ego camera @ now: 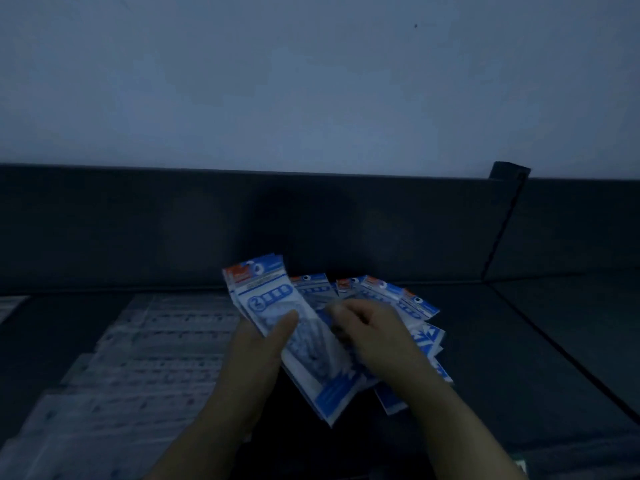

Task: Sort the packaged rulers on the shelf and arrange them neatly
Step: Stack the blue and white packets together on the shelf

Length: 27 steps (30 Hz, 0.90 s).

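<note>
The scene is dim. My left hand (258,355) grips a stack of blue-and-white packaged rulers (268,299) from below, thumb pressed on the top packet. My right hand (367,336) reaches over from the right with fingers curled on the packets fanned out behind the stack (412,303). Those fanned packets spread to the right, their orange-cornered tops pointing toward the shelf back. The lower ends of several packets are hidden under my right hand and wrist.
Everything sits over a dark shelf (502,358) with a tall dark back panel (242,223). Rows of clear packaged rulers (149,351) lie flat at the left. A divider (504,223) rises at the right, with another shelf section beyond it.
</note>
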### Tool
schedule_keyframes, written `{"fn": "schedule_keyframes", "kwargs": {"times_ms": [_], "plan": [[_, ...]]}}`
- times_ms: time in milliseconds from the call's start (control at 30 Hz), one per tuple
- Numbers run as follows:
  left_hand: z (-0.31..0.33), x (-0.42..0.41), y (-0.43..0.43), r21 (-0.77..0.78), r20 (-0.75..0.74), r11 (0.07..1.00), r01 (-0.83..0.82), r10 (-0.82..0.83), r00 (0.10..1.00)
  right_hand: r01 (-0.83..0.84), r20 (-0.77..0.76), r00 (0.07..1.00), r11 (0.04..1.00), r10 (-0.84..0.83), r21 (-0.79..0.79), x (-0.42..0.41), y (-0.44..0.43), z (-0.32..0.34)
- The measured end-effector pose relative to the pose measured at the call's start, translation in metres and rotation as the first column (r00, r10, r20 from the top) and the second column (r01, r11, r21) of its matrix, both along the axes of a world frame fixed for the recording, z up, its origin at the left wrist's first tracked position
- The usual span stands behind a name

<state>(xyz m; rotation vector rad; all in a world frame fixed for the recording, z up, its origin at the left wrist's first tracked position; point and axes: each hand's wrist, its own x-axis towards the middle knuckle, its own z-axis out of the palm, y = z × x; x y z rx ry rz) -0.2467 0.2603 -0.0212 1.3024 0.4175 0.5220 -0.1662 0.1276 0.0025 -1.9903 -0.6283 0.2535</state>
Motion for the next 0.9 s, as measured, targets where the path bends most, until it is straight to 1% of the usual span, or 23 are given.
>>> {"fn": "schedule_keyframes", "kwargs": {"times_ms": [67,100,133,167,200,267,333,400,500,600,667,733,767,800,833,867,900], "plan": [[-0.003,0.000,0.007,-0.112,-0.034,0.992,-0.061,0.057,0.998,0.179,0.188,0.969,0.979,-0.158,-0.098,0.023,-0.013,-0.001],[-0.004,0.000,0.011,-0.177,-0.053,0.981,-0.080,0.072,0.996,0.268,0.239,0.944,0.952,-0.228,-0.150,0.036,-0.019,-0.002],[-0.004,0.001,0.015,-0.230,-0.069,0.969,-0.087,0.073,0.995,0.327,0.239,0.931,0.923,-0.277,-0.204,0.049,-0.023,-0.004],[-0.004,0.002,0.018,-0.271,-0.081,0.959,-0.085,0.065,0.995,0.353,0.201,0.931,0.895,-0.306,-0.273,0.059,-0.024,-0.006],[-0.004,0.003,0.020,-0.304,-0.088,0.949,-0.080,0.056,0.995,0.354,0.160,0.935,0.866,-0.316,-0.355,0.066,-0.022,-0.008],[-0.006,0.006,0.023,-0.341,-0.098,0.937,-0.077,0.046,0.994,0.311,0.142,0.950,0.807,-0.278,-0.502,0.074,-0.012,-0.011],[-0.007,0.009,0.025,-0.358,-0.100,0.931,-0.075,0.042,0.994,0.264,0.137,0.964,0.776,-0.227,-0.573,0.082,0.000,-0.014],[-0.008,0.011,0.026,-0.371,-0.100,0.926,-0.071,0.036,0.994,0.242,0.103,0.968,0.765,-0.227,-0.597,0.092,0.007,-0.020],[-0.011,0.014,0.027,-0.347,-0.100,0.934,-0.081,0.048,0.994,0.284,0.091,0.956,0.803,-0.279,-0.524,0.105,0.007,-0.027],[-0.013,0.017,0.028,-0.320,-0.092,0.944,-0.086,0.059,0.994,0.299,0.082,0.953,0.854,-0.293,-0.425,0.108,0.002,-0.027],[-0.012,0.019,0.028,-0.314,-0.105,0.944,-0.100,0.070,0.992,0.349,0.113,0.937,0.890,-0.330,-0.293,0.109,-0.001,-0.024],[-0.012,0.022,0.030,-0.302,-0.115,0.946,-0.117,0.086,0.990,0.411,0.127,0.909,0.902,-0.397,-0.128,0.105,-0.005,-0.015],[-0.012,0.023,0.032,-0.296,-0.121,0.947,-0.127,0.095,0.988,0.423,0.087,0.904,0.906,-0.419,-0.033,0.100,-0.005,-0.010],[-0.011,0.024,0.032,-0.297,-0.125,0.946,-0.127,0.094,0.988,0.416,0.015,0.909,0.908,-0.417,0.058,0.092,-0.005,-0.006],[-0.011,0.024,0.032,-0.308,-0.126,0.944,-0.119,0.084,0.988,0.391,-0.061,0.920,0.910,-0.386,0.139,0.082,-0.004,-0.001],[-0.011,0.025,0.032,-0.320,-0.121,0.941,-0.109,0.074,0.990,0.356,-0.125,0.933,0.914,-0.337,0.194,0.070,-0.001,0.002],[-0.011,0.025,0.030,-0.330,-0.108,0.940,-0.091,0.058,0.993,0.317,-0.150,0.945,0.924,-0.289,0.212,0.056,0.002,0.004]]}}
